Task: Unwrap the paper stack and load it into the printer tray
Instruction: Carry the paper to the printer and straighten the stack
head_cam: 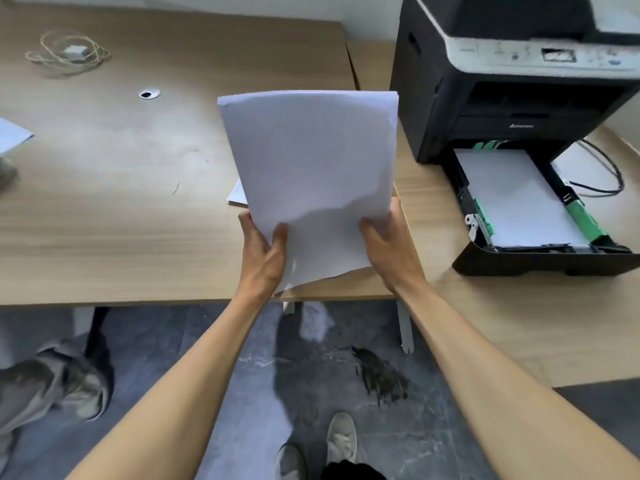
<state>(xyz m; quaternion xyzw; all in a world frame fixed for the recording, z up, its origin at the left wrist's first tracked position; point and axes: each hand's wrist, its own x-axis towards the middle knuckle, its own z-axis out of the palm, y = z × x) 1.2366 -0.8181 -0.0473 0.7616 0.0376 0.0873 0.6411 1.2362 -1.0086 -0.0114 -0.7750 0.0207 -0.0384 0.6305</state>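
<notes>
A stack of white paper [311,161] is held up above the wooden table [114,209], tilted away from me. My left hand [263,254] grips its lower left corner, thumb on top. On the lower right edge, my right hand [388,251] holds the same stack. A black printer [512,84] stands to the right, and its tray [540,261] is pulled out, with white sheets [516,195] lying in it between green guides. Part of another white sheet [237,194] lies on the table behind the stack.
A coiled cord with a small white adapter [71,51] lies far left, a round cable hole [149,94] nearer. A paper corner [14,133] shows at the left edge. Another person's leg [45,386] stands lower left. A black cable [602,174] loops right of the tray.
</notes>
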